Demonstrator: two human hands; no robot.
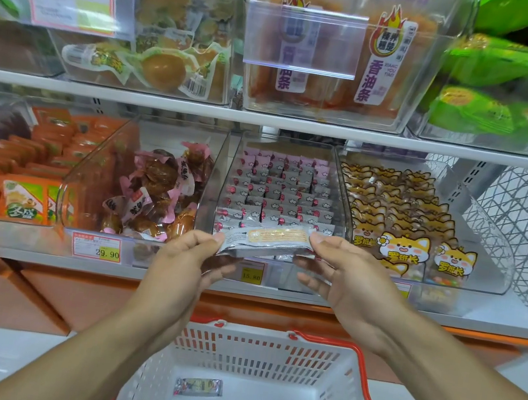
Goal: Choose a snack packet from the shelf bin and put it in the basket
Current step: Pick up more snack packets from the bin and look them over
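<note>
Both hands are up in front of the lower shelf, and between them they hold one packet (272, 240). The left hand (178, 267) pinches its left end between thumb and fingers; the right hand (345, 275) has the right end, thumb on top and fingers curled beneath. So each grip is closed on the packet, neither one free.

The packet lies crosswise, long axis running left to right, just in front of the clear bin (284, 199) of small pink-and-white packets, at the height of the bin's front lip. It looks already lifted out of the bin.

What matters next is the drop. The basket (364, 366) sits straight below the hands, white with a red rim, its mouth open upward and one small packet (198, 386) already lying on its floor. The held packet is well above it and roughly over its far edge. Both hands are about equally near, so either could carry it down alone once the other lets go. I would guess a short pull back toward the body and down would do it.
</note>
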